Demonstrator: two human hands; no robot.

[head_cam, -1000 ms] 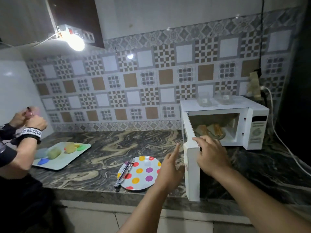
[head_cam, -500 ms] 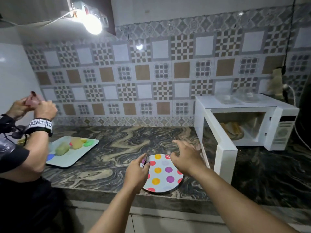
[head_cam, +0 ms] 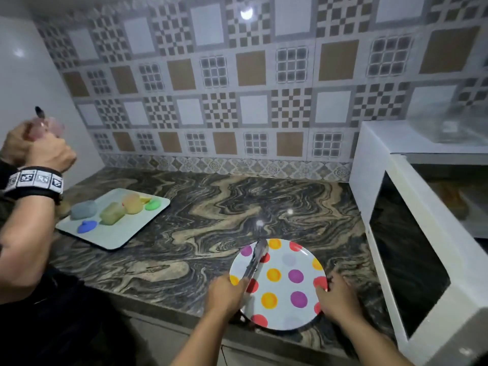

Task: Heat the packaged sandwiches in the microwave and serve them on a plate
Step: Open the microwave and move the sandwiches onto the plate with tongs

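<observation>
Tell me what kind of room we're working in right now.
Most likely a home kitchen: a marbled stone countertop runs under a patterned tile backsplash, a white microwave stands on it with its door open, and a polka-dot plate with tongs lies at the front edge.

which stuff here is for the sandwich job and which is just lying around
For the job:
plate
tongs, gripped by left hand
right hand on the plate's rim
microwave, door open

Lying about:
tray of coloured containers
clear tubs on the microwave
</observation>
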